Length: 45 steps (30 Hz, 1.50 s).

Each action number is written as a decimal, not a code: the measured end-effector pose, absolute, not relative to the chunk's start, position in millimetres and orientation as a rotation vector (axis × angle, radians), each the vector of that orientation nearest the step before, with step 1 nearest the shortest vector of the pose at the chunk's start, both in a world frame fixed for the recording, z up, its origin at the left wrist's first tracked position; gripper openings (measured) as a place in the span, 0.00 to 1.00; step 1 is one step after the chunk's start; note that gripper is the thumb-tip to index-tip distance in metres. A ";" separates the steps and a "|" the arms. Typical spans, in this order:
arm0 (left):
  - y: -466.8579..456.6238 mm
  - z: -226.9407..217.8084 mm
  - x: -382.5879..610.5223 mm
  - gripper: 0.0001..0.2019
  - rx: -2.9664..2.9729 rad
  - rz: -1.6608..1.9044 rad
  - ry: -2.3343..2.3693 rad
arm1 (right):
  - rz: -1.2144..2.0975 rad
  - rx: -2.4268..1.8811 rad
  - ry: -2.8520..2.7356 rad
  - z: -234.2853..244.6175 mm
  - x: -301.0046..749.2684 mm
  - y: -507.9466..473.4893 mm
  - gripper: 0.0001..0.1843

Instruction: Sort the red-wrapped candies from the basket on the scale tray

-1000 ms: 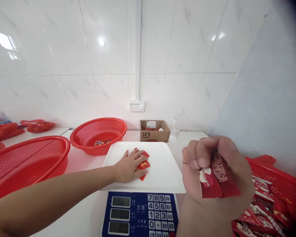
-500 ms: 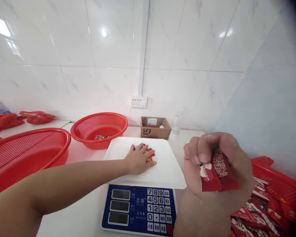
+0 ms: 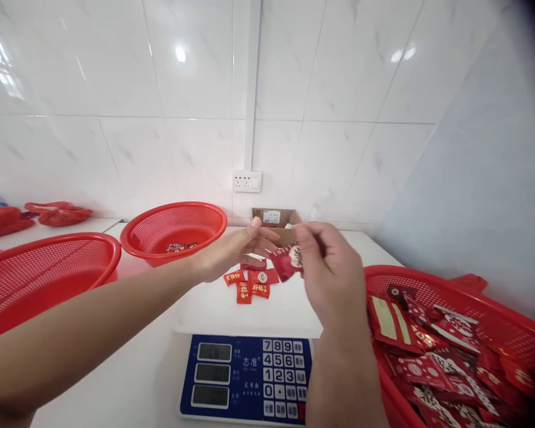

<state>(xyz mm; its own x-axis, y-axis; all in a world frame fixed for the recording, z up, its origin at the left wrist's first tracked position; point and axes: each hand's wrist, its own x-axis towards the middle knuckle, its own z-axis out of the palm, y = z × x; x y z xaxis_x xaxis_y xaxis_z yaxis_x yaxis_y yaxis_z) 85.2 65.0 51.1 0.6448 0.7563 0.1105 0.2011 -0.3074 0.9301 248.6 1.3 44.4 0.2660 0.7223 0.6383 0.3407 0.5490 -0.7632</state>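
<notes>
Already, a few red packets point(image 3: 244, 292) lie on the white scale tray point(image 3: 249, 321), many wrapped snacks point(image 3: 421, 365) are left in the basket point(image 3: 446, 289), the right hand point(image 3: 332, 270) pinches a darker packet point(image 3: 286, 262) above the tray, and the left hand point(image 3: 232, 249), loosely spread beside it, apparently grips nothing.

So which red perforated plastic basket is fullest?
The rightmost red perforated plastic basket, beside the right hand, heaped with red-wrapped packets. The rear round red basket shows only a small cluster; the visible part of the left-edge red basket shows none.
</notes>
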 end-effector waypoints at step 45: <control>81.3 -31.9 101.5 0.36 2.589 0.132 1.305 | 0.559 -1.063 -1.462 42.7 248.4 4.1 0.15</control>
